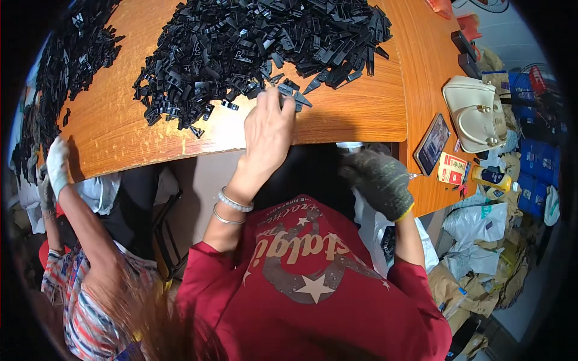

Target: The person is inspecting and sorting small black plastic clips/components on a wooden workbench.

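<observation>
My left hand (pixel 269 129), bare with a beaded bracelet and a bangle, reaches over the table edge. Its fingers are bent down at the near side of a large pile of small black plastic parts (pixel 241 54). They close on a dark grey-black wedge-shaped plastic piece (pixel 294 96), partly hidden by the fingers. My right hand (pixel 379 180) wears a dark knitted glove with a yellow cuff. It hovers over my lap by the table's front edge, fingers curled. A thin pale tip (pixel 413 175) shows beside it; what the glove holds is hidden.
At left, a co-worker's white-gloved hand (pixel 58 165) rests at the table edge near another black heap (pixel 78 54). On the right side table (pixel 415 78) lie a phone (pixel 432 144), a cream handbag (pixel 472 114), a red-and-white packet (pixel 453 169) and a yellow bottle (pixel 495 178). Bags and cartons crowd the floor.
</observation>
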